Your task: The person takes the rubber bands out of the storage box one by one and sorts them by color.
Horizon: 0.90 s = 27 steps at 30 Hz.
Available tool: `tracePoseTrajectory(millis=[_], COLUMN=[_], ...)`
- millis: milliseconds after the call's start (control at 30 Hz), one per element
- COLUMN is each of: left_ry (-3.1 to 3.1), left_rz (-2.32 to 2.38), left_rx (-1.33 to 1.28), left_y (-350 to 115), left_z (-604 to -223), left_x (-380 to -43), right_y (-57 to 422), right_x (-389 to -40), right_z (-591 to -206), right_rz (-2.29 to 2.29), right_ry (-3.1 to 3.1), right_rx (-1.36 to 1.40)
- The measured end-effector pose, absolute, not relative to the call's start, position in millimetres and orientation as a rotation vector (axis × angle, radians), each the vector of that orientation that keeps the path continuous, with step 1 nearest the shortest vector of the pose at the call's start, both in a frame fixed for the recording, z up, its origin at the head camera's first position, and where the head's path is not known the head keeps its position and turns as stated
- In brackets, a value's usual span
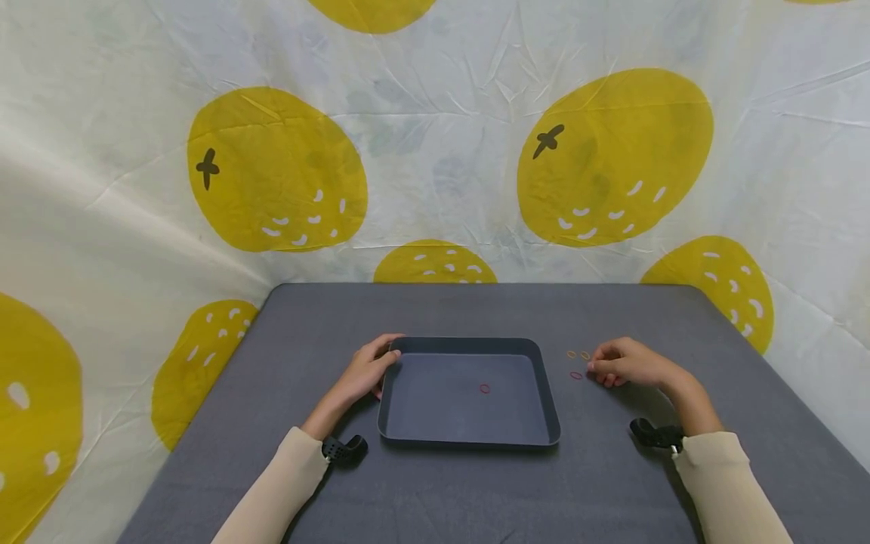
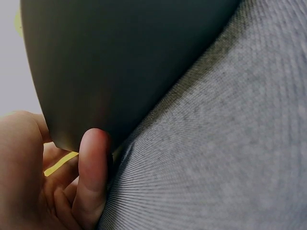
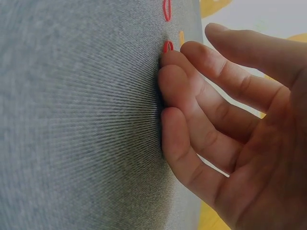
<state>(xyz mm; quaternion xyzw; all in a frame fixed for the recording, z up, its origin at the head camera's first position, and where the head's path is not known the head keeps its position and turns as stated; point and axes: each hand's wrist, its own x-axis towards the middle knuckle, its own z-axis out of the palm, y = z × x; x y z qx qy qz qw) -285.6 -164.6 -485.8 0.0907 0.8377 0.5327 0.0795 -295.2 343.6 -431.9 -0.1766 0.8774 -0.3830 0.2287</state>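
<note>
My left hand (image 1: 365, 372) grips the far left corner of a dark grey rectangular tray (image 1: 469, 443), the thumb over its rim and the other fingers around the outside. In the left wrist view the tray's wall (image 2: 115, 57) rises beside the fingers. One red rubber band (image 1: 485, 388) lies inside the tray. To the right of it, my right hand (image 1: 628, 363) has its fingertips down on the table, loosely bent, with the thumb apart. Right at those fingertips is a red rubber band (image 3: 168, 46); another red one (image 3: 166, 9) lies farther off.
Two yellow-orange rubber bands (image 1: 571, 353) lie between the tray and the right hand, toward the far side. The grey cloth-covered table (image 1: 462, 499) ends at a hanging white sheet (image 1: 442, 174) with yellow fruit prints.
</note>
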Motion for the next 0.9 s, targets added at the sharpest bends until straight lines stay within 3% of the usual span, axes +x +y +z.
tracePoseTrajectory(millis=[900], left_ry=[2.524], left_rz=[1.587], left_rx=[0.286], left_y=[-166.4], left_z=[-487.3], left_x=[-284.9], right_y=[333.7], right_x=[-288.4], right_z=[-413.5], right_rz=[-1.054], right_ry=[2.581], right_rx=[-0.534])
